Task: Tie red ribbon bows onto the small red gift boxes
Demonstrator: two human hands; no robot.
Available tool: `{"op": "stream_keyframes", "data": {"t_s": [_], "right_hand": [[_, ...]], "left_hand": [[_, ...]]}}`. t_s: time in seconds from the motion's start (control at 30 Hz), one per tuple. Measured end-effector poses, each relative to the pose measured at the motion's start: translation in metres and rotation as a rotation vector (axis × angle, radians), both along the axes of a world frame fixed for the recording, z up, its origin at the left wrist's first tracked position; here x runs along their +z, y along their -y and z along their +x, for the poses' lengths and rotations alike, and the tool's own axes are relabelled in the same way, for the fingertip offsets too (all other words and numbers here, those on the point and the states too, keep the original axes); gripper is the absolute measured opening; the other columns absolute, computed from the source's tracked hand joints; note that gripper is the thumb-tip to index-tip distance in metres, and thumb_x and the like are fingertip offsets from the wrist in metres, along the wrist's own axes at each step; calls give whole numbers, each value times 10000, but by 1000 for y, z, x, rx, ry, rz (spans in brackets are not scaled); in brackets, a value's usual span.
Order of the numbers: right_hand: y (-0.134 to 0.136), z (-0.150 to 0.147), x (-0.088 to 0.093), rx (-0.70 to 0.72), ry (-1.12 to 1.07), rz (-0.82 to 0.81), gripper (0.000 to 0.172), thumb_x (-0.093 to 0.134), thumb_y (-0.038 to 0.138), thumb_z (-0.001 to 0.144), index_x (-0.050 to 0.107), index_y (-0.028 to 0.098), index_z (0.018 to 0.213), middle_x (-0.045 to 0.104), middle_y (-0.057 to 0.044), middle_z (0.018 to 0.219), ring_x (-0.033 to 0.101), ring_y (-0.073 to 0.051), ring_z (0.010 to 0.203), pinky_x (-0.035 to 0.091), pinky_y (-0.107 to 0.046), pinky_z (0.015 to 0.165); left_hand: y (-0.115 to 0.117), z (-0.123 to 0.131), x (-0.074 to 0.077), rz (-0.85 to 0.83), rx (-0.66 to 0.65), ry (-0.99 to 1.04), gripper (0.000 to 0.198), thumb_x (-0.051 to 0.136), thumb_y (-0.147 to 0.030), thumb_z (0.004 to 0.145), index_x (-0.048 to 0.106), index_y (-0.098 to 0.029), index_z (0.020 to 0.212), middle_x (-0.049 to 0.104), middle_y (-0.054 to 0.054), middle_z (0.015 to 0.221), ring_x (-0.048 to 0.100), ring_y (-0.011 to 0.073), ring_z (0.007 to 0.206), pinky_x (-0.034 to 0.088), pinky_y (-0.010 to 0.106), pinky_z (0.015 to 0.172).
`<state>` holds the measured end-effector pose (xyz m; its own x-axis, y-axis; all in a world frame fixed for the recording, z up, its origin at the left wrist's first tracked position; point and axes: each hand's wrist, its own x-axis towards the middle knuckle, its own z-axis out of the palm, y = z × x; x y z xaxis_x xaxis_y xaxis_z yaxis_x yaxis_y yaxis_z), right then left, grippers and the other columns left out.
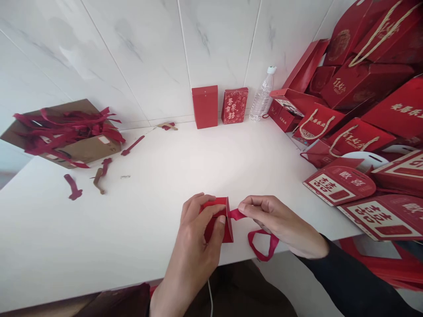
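A small red box point(229, 235) lies near the front edge of the white table, with my left hand point(200, 231) wrapped over it. The fingers and thumb of that hand grip the box around its open-looking top side. At the box's right end, my right hand point(276, 220) pinches a dark red ribbon point(235, 214) between thumb and fingertips. The ribbon meets the box's end panel, and its other part hangs in a loop below my right hand, at the table edge. Where the ribbon passes inside the box is hidden.
A cardboard box point(89, 152) full of red ribbons stands at the left, with loose ribbon pieces point(72, 187) near it. Against the wall are a red box point(205, 108), a patterned red box point(235, 105) and a clear bottle point(262, 97). Red gift bags point(353, 141) crowd the right side.
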<state>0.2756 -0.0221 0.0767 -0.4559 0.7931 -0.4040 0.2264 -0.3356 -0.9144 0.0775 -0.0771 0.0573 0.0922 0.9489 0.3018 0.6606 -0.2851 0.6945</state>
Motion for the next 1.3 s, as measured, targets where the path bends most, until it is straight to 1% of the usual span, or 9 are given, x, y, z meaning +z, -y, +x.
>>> {"op": "stream_keyframes", "data": {"t_s": [0.2, 0.27, 0.37, 0.47, 0.63, 0.73, 0.87, 1.07, 1.3], "right_hand": [[1, -4, -4, 30, 19, 15, 357, 590, 507, 981, 680, 185, 855, 300, 78, 597, 206, -97, 530, 183, -255, 472], [3, -5, -3, 30, 70, 103, 354, 561, 513, 999, 689, 203, 884, 388, 57, 621, 320, -110, 548, 264, -252, 495], [6, -10, 4, -50, 171, 416, 279, 536, 485, 1021, 691, 265, 1097, 631, -32, 973, 571, -206, 911, 451, -293, 672], [6, -20, 16, 10, 149, 582, 258, 521, 430, 1038, 639, 321, 1240, 580, -42, 1305, 506, -243, 1229, 517, -324, 809], [-2, -35, 31, 219, 51, 599, 119, 571, 308, 1028, 670, 269, 976, 656, 13, 1128, 578, -176, 1107, 487, -304, 908], [-4, -37, 33, 206, 68, 571, 157, 561, 303, 1036, 628, 253, 903, 666, 41, 964, 609, -160, 993, 468, -306, 899], [-2, -41, 31, 180, 121, 564, 204, 527, 319, 1045, 608, 247, 872, 644, 37, 887, 613, -168, 928, 479, -313, 847], [0, -54, 17, 235, 308, 769, 150, 563, 233, 997, 634, 209, 867, 618, -55, 1109, 535, -222, 1130, 461, -384, 991], [-3, -61, 11, 324, 350, 699, 209, 556, 229, 987, 628, 204, 792, 583, -84, 1224, 495, -226, 1258, 487, -377, 992]], "left_hand": [[-3, 3, 0, -4, 31, 2, 123, 543, -218, 972, 655, -239, 927, 638, 70, 1145, 516, 260, 1210, 486, 483, 999], [-2, 0, 2, -39, 42, 49, 132, 539, -231, 978, 648, -245, 906, 639, 63, 1147, 511, 250, 1233, 480, 459, 1007], [1, -5, 12, -76, 72, 141, 143, 544, -263, 987, 651, -264, 892, 636, 45, 1183, 488, 224, 1299, 487, 379, 990], [4, -10, 24, -67, 100, 222, 131, 561, -282, 987, 659, -277, 900, 625, 29, 1237, 488, 209, 1325, 498, 307, 938], [9, -12, 31, -38, 185, 323, 135, 563, -328, 989, 652, -272, 904, 622, 19, 1222, 559, 197, 1236, 488, 292, 922], [13, -10, 21, -64, 315, 267, 143, 580, -399, 965, 629, -277, 1022, 620, 40, 1150, 574, 220, 1136, 490, 338, 889], [21, -8, 4, -184, 457, 122, 336, 651, -467, 886, 623, -287, 1169, 596, 30, 934, 548, 210, 827, 471, 335, 695], [28, -8, 1, -294, 505, 541, 346, 624, -498, 908, 629, -248, 1148, 664, 20, 891, 620, 181, 824, 483, 318, 769], [30, -9, 3, -346, 479, 693, 382, 671, -498, 876, 647, -226, 1142, 717, 57, 1042, 673, 207, 960, 505, 310, 813]]}}
